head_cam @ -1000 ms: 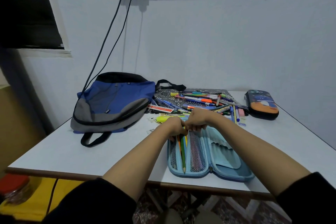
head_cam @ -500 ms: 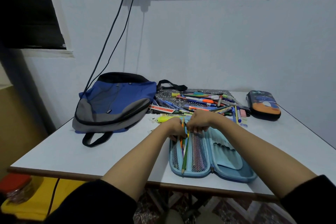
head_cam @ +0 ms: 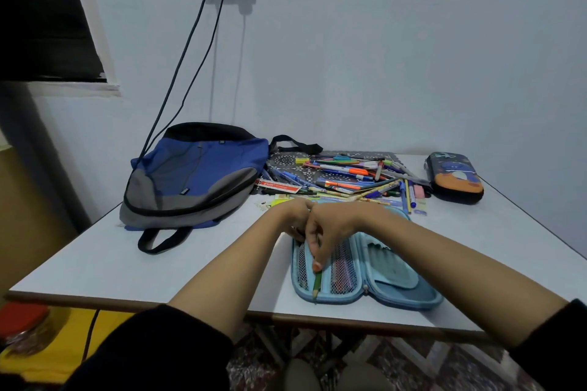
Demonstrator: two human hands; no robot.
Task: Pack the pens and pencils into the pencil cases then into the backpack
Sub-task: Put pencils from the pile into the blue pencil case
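Pressing green pencil (head_cam: pixel 317 283) into pencil case (head_cam: pixel 397 304) under right hand (head_cam: pixel 328 232), fingers extended, sliding lower than half a second ago; curling left hand (head_cam: pixel 293 219) just beyond, grip indeterminate. Leaving pen pile (head_cam: pixel 349 176) beyond both hands, awaiting packing.

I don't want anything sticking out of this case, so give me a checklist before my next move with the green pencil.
1. Blue pencil case open flat: ok.
2. Green pencil fully inside: not ok, tip at the near rim.
3. Right hand on pencil: ok, a fingertip touches it.
4. Left hand hold: cannot tell, hidden behind the right.
5. Loose pens packed: not ok, piled on the table.
6. Backpack open: cannot tell.
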